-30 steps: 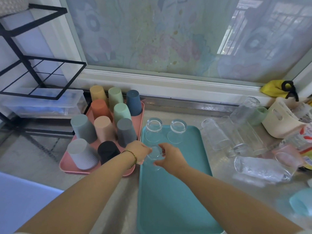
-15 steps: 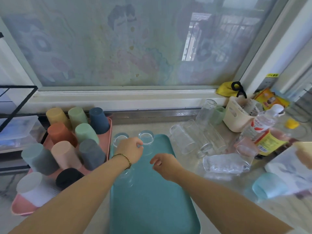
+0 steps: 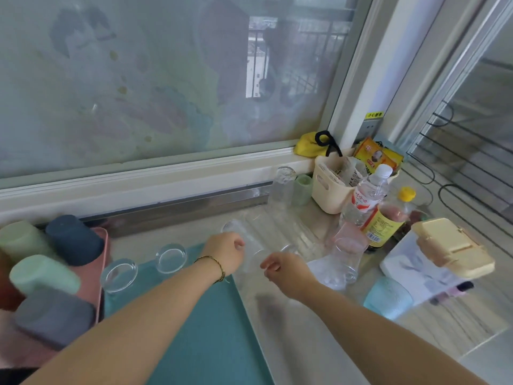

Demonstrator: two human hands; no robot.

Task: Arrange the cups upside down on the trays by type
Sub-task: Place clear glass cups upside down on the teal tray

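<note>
While left hand [image 3: 226,252] grips clear glass [image 3: 244,240] lying sideways, mouth far-left, right hand [image 3: 286,269] half-curled, empty.

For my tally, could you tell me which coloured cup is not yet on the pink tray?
The light blue cup, alone on the counter at right; the others stand inverted on the pink tray.

daylight filters through a frosted, patterned window [image 3: 144,79] above a pale sill [image 3: 144,179]; a light stone-look counter [image 3: 319,329] runs below, wire racks [image 3: 460,151] at far right.
</note>
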